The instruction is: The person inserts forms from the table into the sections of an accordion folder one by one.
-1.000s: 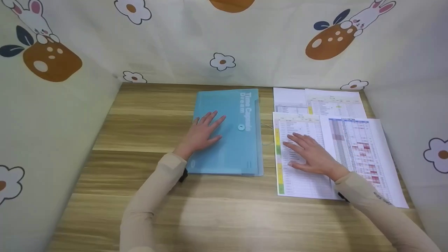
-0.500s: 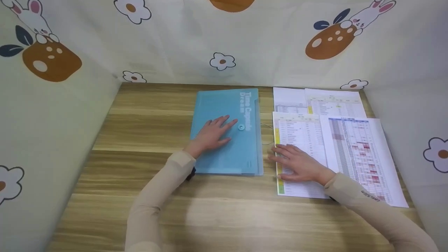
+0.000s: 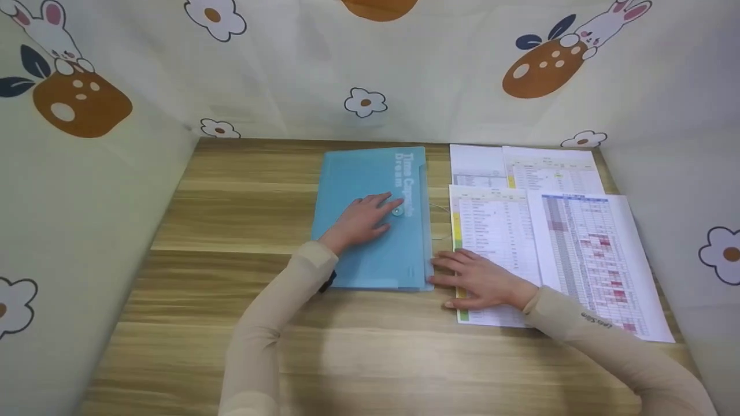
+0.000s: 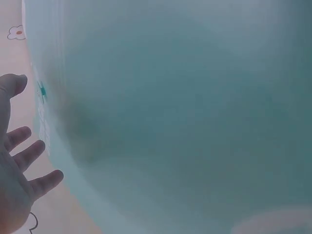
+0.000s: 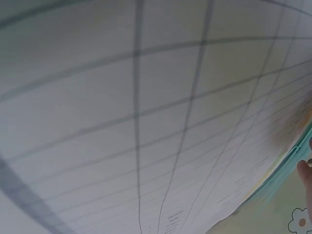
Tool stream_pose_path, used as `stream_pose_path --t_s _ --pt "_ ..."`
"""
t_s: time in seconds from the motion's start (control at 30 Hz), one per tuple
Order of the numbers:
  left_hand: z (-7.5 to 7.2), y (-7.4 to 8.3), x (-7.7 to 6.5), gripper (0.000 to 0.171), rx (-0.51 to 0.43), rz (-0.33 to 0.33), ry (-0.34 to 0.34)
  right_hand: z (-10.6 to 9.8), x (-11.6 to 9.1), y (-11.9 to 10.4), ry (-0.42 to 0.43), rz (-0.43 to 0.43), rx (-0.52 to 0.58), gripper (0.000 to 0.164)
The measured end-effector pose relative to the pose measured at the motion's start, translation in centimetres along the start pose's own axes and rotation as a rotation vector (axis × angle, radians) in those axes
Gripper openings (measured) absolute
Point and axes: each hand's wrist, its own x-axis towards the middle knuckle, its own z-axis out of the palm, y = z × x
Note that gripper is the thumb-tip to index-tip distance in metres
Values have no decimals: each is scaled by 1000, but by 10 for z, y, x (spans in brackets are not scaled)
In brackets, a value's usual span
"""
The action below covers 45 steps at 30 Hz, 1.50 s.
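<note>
A blue plastic file folder with white lettering and a round button lies flat on the wooden table. My left hand is spread over its middle, fingertips right by the button; in the left wrist view the fingers look straight and apart, with nothing between them. My right hand reaches across the left edge of a printed sheet, its fingertips at the folder's lower right edge. In the right wrist view the sheet's grid fills most of the picture, and only fingertips show at the right border.
To the right, a second front sheet with a red-marked table lies partly beside the first. Two more papers are at the back. A thin cord loops out from the folder. Patterned cloth walls enclose the table on three sides.
My left hand has slid rightward over the folder toward its button. From the middle of the printed sheet, my right hand has moved left and nearer, reaching the folder's edge. Folder and papers stay put.
</note>
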Motion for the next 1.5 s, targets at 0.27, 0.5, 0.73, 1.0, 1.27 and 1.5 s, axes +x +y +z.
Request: stream_pose_path --t_s 0.27,0.5,0.73,1.0,1.27,1.5 --pt "5 10 15 54 -10 -2 -18 5 -1 0 -31 -20 5 51" --pt "5 19 27 53 -52 -42 -41 7 -1 0 -34 -19 20 52" --pt "9 25 38 50 -69 -83 -48 5 -1 -1 -30 -22 27 53" --pt "14 27 45 41 -35 -91 -36 5 -1 -2 -46 -8 15 53" --pt "18 28 49 38 -55 -139 -82 6 -1 -2 -43 -7 29 53" --pt "18 28 52 37 -50 -150 -111 6 -1 -2 -45 -7 23 53"
